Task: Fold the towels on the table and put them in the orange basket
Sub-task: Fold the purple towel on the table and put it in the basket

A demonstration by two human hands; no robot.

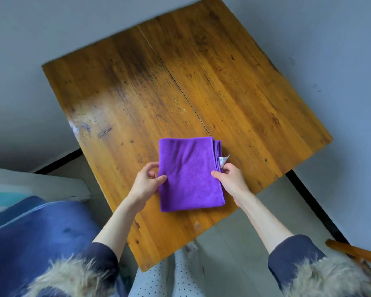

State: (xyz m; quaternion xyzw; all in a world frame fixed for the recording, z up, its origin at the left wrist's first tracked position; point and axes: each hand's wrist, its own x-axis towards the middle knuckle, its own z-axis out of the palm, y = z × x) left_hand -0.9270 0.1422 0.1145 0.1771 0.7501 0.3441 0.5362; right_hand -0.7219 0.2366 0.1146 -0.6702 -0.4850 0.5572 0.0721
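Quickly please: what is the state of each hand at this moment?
Left hand: pinches the left edge of the folded purple towel.
Right hand: pinches the towel's right edge, beside the white tag.

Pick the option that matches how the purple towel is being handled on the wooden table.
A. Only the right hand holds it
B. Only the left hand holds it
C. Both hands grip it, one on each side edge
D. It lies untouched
C: the left hand pinches one side edge of the folded purple towel and the right hand grips the opposite edge, near the white tag.
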